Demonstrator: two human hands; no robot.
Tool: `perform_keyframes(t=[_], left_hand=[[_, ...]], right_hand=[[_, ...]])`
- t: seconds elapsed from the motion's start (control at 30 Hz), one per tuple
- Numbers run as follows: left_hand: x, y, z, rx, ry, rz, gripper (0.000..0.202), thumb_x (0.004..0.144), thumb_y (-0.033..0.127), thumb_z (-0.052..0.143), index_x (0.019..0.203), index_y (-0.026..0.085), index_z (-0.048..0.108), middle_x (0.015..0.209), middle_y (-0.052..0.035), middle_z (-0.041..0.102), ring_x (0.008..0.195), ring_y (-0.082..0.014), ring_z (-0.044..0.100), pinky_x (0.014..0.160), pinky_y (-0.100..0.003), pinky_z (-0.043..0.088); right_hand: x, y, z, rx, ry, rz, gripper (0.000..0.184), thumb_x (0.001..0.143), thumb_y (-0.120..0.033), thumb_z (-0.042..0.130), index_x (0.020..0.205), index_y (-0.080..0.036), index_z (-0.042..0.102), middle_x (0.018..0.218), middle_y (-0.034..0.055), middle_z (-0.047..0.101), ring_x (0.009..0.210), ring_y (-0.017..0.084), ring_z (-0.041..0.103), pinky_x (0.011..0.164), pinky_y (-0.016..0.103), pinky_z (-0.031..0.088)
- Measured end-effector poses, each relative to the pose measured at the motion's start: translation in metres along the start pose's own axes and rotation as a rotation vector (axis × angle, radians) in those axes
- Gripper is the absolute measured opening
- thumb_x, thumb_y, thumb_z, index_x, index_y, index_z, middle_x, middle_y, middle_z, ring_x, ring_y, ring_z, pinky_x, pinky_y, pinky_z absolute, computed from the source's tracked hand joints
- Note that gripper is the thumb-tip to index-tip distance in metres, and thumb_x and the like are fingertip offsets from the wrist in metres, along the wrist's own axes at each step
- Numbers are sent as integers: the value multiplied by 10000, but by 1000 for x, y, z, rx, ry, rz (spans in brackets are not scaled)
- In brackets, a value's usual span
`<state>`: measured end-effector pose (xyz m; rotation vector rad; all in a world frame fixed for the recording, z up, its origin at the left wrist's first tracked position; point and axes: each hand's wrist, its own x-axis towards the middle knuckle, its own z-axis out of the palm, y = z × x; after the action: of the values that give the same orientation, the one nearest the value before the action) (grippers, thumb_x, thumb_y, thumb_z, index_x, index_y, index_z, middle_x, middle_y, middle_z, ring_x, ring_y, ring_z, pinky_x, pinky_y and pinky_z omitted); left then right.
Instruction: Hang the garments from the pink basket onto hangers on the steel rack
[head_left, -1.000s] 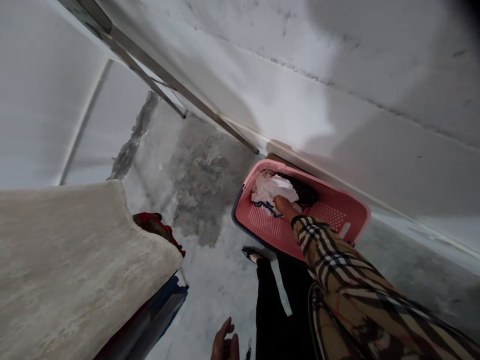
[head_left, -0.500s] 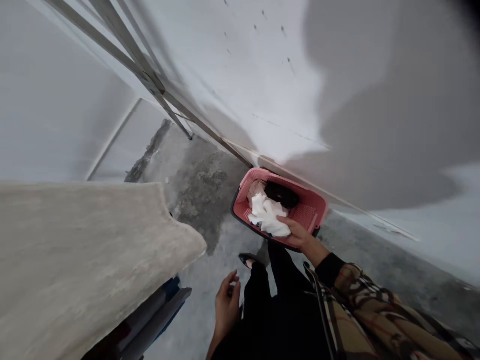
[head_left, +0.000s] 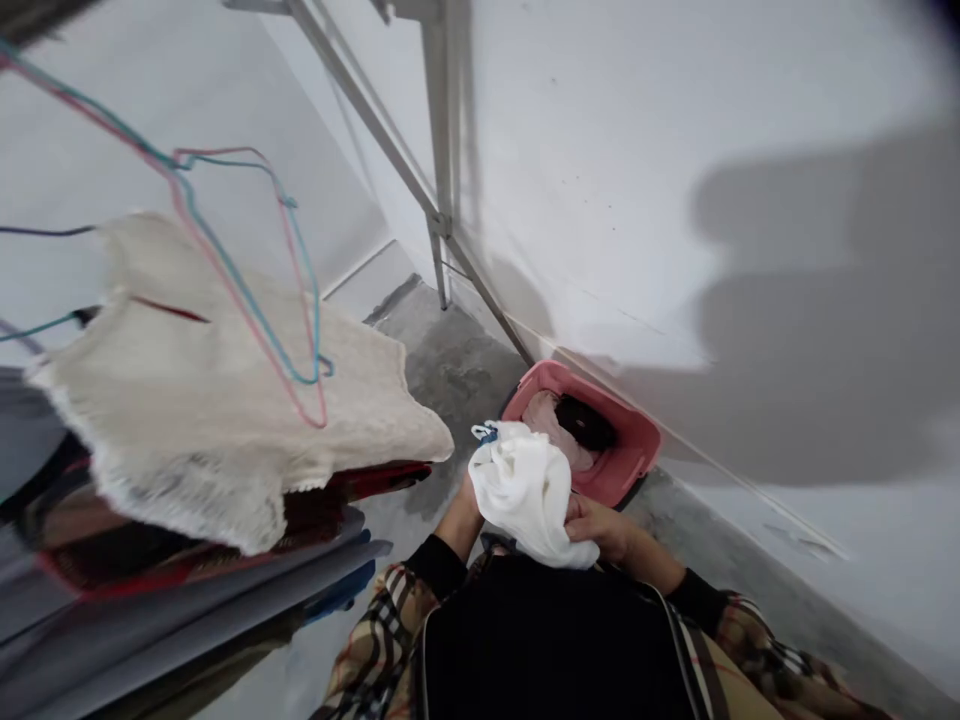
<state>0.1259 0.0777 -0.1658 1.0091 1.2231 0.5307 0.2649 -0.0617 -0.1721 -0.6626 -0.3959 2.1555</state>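
Observation:
A crumpled white garment is held up in front of my body, with a small blue bit at its upper left. My right hand pinches its lower right side. On the other side, my left hand supports the fabric, its fingers mostly hidden behind the folds. Just beyond stands a pink laundry basket on the floor. Inside it lie a light pink cloth and a dark bundle.
To the left, a cream lacy top and several other clothes hang close by. Pink and blue hangers dangle above them. A metal rack frame leans near the white wall, which runs along the right behind the basket.
The white garment has come up out of the basket toward my body. My left hand has risen to it from beside my leg. The view has tilted up, showing the hangers.

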Motion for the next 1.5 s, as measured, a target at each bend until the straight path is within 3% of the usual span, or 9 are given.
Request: perform_keyframes(t=[0.17,0.27,0.37,0.57,0.83,1.13,1.27,1.37,1.5], left_hand=[[-39,35,-34,-371,-87,-46,398,699,443,750,932,128,678,872,-86,731,841,-247,693,807,-389,541],[-67,46,-45,-413,-15,74,422,606,356,840,923,139,664,892,-54,727,800,-185,675,804,-324,528],[-87,45,-51,-367,89,204,395,617,339,836,909,136,663,878,-39,721,784,-160,658,794,-289,518],[-102,29,-66,-394,200,358,433,713,395,761,1065,169,648,1019,-51,714,967,-197,661,888,-304,508],[-118,27,-102,-656,384,386,402,732,446,726,1028,183,658,1051,-45,708,986,-174,647,892,-286,491],[-120,10,-148,-287,452,511,421,669,277,751,1058,175,625,964,-41,682,841,-139,612,781,-242,453],[-128,2,-164,-11,431,474,193,670,262,738,826,162,685,801,-24,673,750,-137,568,722,-233,428],[-141,4,-167,-302,401,428,228,674,310,737,837,180,644,769,11,643,702,-119,558,679,-224,431],[-166,18,-166,-671,250,320,340,651,330,772,918,196,610,789,22,646,673,-115,581,634,-218,453]], right_hand=[[8,0,14,-629,176,70,346,666,-483,735,665,-141,678,584,-18,576,546,93,449,546,224,361],[22,-2,27,-941,441,-126,292,698,-456,706,681,-169,660,674,13,612,630,139,508,605,265,408],[33,-13,55,-931,512,-336,314,805,-493,592,756,-185,636,676,13,585,616,141,515,603,273,427],[59,-28,121,-1023,269,-470,295,811,-387,622,1019,-181,655,879,38,670,774,166,588,697,283,473],[69,-55,136,-959,628,-771,242,833,-271,524,1000,-192,681,906,28,693,808,160,613,738,279,487],[57,-93,173,-1140,569,-1043,205,822,-262,601,997,-232,704,950,18,713,852,163,647,815,317,518],[53,-92,186,-1198,502,-1048,195,833,-259,595,989,-233,710,945,17,720,869,168,660,821,313,521],[52,-94,191,-1268,424,-974,198,839,-256,576,982,-218,707,942,19,722,844,164,665,790,300,522],[51,-105,193,-1496,166,-617,246,842,-291,564,1021,-194,702,951,40,721,839,169,660,762,302,525]])
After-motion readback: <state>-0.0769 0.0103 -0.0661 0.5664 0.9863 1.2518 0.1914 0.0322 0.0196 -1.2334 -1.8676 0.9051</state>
